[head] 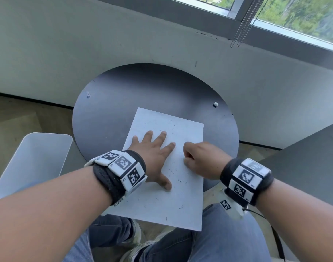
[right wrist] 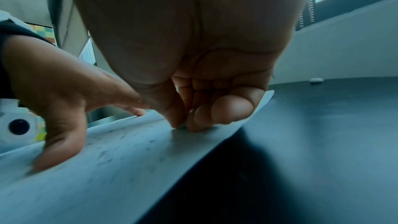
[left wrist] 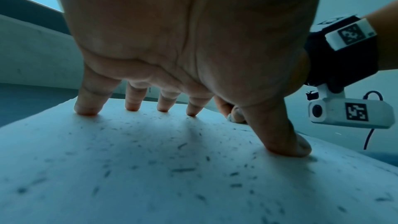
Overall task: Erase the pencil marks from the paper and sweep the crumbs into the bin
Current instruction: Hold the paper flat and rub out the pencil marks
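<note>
A white sheet of paper point(head: 180, 195) lies on the round dark table point(head: 143, 91), its near end hanging over the table's front edge. Dark eraser crumbs point(head: 173, 172) are scattered over it, and the left wrist view shows these crumbs point(left wrist: 183, 169) close up. My left hand point(head: 154, 154) presses flat on the sheet with its fingers spread. Just right of it, my right hand point(head: 188, 156) is curled, its thumb and fingers pinching a small pale eraser point(right wrist: 182, 127) against the paper. The eraser is mostly hidden by the fingers.
A white bin point(head: 33, 161) stands on the floor, left of the table and below its edge. A small white piece point(head: 215, 104) lies on the table at the far right. A grey wall and window ledge run behind. My knees are under the sheet's near end.
</note>
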`<state>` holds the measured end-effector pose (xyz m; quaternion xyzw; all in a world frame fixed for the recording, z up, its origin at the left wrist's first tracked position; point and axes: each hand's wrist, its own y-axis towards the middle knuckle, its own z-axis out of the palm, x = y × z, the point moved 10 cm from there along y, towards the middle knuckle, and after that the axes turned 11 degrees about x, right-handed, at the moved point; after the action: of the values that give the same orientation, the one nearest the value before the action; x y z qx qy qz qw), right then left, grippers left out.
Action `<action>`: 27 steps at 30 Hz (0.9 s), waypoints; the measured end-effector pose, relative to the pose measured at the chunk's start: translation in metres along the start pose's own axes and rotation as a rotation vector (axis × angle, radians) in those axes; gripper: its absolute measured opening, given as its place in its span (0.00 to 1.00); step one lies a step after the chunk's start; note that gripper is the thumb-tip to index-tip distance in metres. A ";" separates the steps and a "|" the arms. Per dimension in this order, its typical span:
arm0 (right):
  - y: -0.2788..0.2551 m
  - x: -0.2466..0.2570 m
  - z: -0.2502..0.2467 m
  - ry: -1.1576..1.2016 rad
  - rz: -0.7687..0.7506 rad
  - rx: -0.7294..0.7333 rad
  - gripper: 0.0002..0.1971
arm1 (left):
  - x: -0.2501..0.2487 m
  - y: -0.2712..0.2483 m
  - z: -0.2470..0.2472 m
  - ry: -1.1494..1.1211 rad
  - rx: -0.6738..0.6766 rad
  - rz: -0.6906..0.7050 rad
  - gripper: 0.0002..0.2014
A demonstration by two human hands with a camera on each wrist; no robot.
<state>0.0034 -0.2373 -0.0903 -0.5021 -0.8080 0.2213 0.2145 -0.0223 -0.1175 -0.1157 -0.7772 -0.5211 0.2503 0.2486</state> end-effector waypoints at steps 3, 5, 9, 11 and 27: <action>0.005 -0.004 -0.006 0.026 0.021 -0.030 0.06 | -0.001 0.001 0.001 0.011 0.008 0.005 0.65; 0.024 -0.008 -0.022 0.037 0.048 -0.070 0.05 | -0.001 0.001 0.001 0.014 0.014 0.008 0.65; 0.075 -0.021 -0.062 0.053 0.116 -0.125 0.05 | -0.002 0.001 0.000 0.018 0.021 0.006 0.63; 0.091 -0.026 -0.075 0.046 0.158 -0.138 0.07 | -0.002 0.001 -0.001 0.022 0.020 0.003 0.63; 0.025 -0.019 -0.019 0.066 0.099 -0.072 0.05 | -0.006 0.002 -0.002 0.080 0.047 -0.016 0.61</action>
<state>0.0391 -0.2418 -0.0916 -0.5559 -0.7822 0.1857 0.2113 -0.0213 -0.1238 -0.1148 -0.7764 -0.5108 0.2291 0.2895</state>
